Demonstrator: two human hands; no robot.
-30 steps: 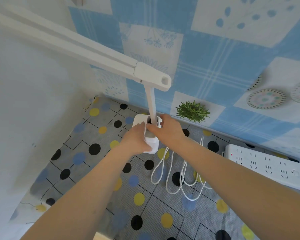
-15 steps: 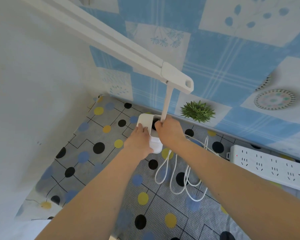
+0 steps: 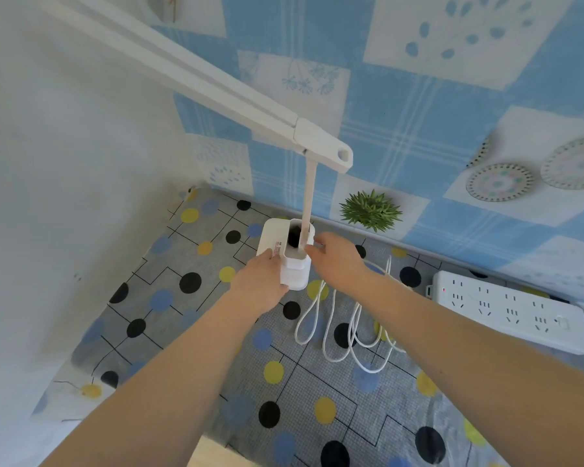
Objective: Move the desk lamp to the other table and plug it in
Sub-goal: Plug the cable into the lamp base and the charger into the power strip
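Steadying desk lamp [image 3: 294, 261] — both hands.

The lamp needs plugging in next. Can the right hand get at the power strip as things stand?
Probably yes. The power strip lies bare on the tablecloth just right of the right hand, and only the looped cord lies between them.

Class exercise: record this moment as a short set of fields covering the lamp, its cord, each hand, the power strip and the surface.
lamp: white desk lamp, base on the table, stem upright, head reaching up-left
cord: white cord lying in loose loops right of the base
left hand: left hand against the base's left side
right hand: right hand at the base's right side
power strip: white power strip, sockets empty
surface: dotted tablecloth
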